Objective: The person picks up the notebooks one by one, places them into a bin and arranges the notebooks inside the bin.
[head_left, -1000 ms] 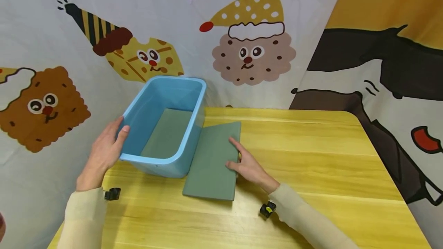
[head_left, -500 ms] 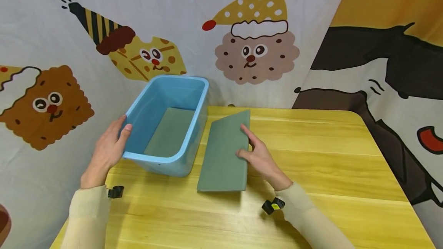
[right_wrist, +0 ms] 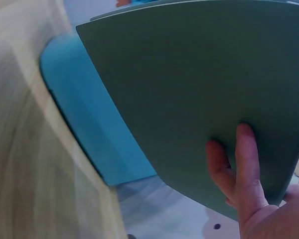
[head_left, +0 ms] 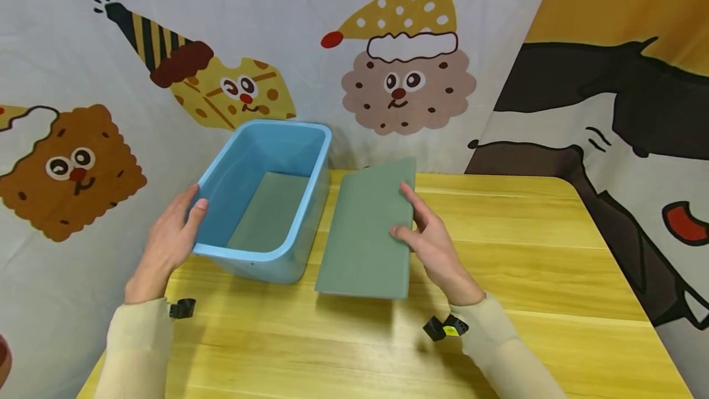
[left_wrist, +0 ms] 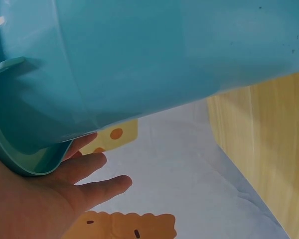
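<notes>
A light blue plastic bin (head_left: 310, 226) stands on the left of the table. My left hand (head_left: 166, 239) holds its near left corner, thumb over the rim and the other fingers stretched along the outside, as the left wrist view shows under the bin wall (left_wrist: 139, 64). Just right of the bin, my right hand (head_left: 440, 251) grips a thin grey-green notebook (head_left: 365, 233) by its right edge. The thumb lies on the upper face; two fingers press the underside of the notebook (right_wrist: 189, 84) in the right wrist view. Another grey-green notebook (head_left: 271, 211) lies flat inside the bin.
The pale wooden table (head_left: 526, 251) stretches to the right and front. Behind it hangs a white cloth (head_left: 321, 66) printed with cartoon biscuits and cheese. A small black device (head_left: 445, 328) sits at the right wrist, with another black device (head_left: 183, 308) at the left.
My right hand has raised the notebook and carried it right, leaving a gap beside the bin. The left hand has stayed at the bin's corner.
</notes>
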Motion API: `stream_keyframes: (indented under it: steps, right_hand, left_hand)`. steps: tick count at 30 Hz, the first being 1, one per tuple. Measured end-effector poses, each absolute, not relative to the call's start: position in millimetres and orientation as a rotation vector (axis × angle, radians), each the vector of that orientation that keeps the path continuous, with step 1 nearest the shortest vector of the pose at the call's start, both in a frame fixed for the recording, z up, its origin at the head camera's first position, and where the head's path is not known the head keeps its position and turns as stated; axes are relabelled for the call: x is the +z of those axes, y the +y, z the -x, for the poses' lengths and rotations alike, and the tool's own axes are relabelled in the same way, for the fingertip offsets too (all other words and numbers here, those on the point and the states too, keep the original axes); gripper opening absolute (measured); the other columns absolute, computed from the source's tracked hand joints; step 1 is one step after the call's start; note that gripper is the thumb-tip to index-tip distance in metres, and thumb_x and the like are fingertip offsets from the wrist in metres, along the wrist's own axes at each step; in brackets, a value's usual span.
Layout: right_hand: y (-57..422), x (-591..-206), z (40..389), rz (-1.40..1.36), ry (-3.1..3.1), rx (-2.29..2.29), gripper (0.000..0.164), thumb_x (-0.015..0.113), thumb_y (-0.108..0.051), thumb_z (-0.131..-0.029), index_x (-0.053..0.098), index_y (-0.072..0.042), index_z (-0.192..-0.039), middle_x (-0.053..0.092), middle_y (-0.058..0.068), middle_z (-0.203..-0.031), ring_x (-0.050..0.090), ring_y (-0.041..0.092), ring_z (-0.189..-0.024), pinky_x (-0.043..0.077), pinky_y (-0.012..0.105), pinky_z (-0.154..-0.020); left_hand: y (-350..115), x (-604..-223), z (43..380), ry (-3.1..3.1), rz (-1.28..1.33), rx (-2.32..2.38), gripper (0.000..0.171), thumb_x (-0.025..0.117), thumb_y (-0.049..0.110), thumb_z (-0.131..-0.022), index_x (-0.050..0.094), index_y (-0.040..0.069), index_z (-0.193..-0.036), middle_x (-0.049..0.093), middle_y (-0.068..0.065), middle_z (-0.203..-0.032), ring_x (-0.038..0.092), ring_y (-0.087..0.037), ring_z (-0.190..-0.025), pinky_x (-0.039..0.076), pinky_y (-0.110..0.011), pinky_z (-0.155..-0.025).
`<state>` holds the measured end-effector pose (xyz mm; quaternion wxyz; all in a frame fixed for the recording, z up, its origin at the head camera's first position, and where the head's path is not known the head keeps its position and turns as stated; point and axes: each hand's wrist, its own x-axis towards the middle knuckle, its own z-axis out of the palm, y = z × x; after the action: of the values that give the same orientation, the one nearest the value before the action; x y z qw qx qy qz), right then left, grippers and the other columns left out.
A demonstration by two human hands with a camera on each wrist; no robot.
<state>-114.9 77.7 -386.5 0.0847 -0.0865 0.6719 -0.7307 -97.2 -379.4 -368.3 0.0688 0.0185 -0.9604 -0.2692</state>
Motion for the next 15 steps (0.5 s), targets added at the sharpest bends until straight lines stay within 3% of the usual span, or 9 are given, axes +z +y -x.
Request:
stream_keyframes:
  steps: [5,12,15]
  right_hand:
    - [81.2,-374.7,111.3,0.275,2.009,-2.215,0.085,0.065,0.003,-0.091,0.034,-0.030,-0.163,0.027,-0.010,-0.168,0.047,0.021,-0.120,0.051,0.020,-0.071]
    - [82.7,-359.8,107.2,0.340,1.957,-2.296,0.084,0.063,0.005,-0.092,0.032,-0.026,-0.164,0.022,-0.008,-0.170,0.033,0.017,-0.145,0.051,0.020,-0.092]
    - [81.7,-353.3,106.2,0.344,1.920,-2.332,0.084,0.063,0.005,-0.092,0.032,-0.026,-0.164,0.023,-0.007,-0.170,0.033,0.019,-0.147,0.050,0.022,-0.096]
  left_hand:
    - [-379.1,-367.5,98.0,-2.898,-0.056,-0.806,0.074,0.025,0.055,-0.111,0.020,0.003,-0.165,0.022,-0.034,-0.164,0.021,-0.061,-0.146,0.017,-0.081,-0.109]
    - [-379.0,-367.5,96.4,-2.894,-0.046,-0.803,0.074,0.024,0.055,-0.111,0.019,0.003,-0.165,0.017,-0.029,-0.167,0.016,-0.056,-0.151,0.014,-0.080,-0.111]
    - [-379.1,-368.2,95.9,-2.897,-0.045,-0.803,0.074,0.023,0.055,-0.111,0.019,0.003,-0.165,0.015,-0.028,-0.168,0.014,-0.055,-0.152,0.013,-0.080,-0.111]
